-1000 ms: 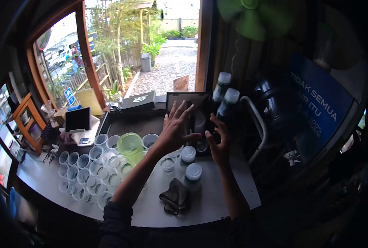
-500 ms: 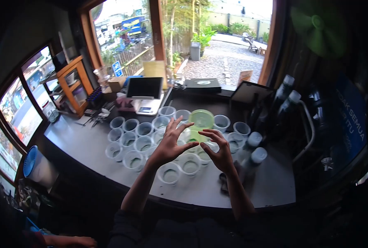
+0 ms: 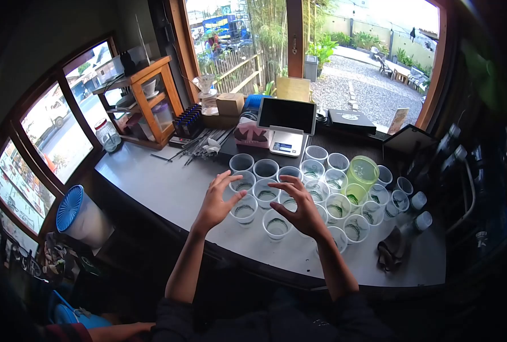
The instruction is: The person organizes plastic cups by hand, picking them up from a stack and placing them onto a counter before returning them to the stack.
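Many clear plastic cups [image 3: 277,226] stand upright in rows on the grey counter [image 3: 145,191]. My left hand [image 3: 215,202] hovers at the left edge of the rows, its fingers spread and holding nothing, beside the cup [image 3: 244,210] at that end. Over the middle cups is my right hand [image 3: 299,206], also with its fingers apart and nothing in them; it partly hides the cups below. A taller yellow-green container [image 3: 363,171] stands among the cups to the right.
Behind the cups are a tablet on a stand [image 3: 287,117], a tissue box [image 3: 252,135] and a wooden cabinet [image 3: 156,108]. A dark cloth [image 3: 393,249] lies at the right. Another person's arm [image 3: 122,331] shows at the lower left.
The view has turned left, so the counter and cups sit further right. My hands have moved left over the cups and are further apart.
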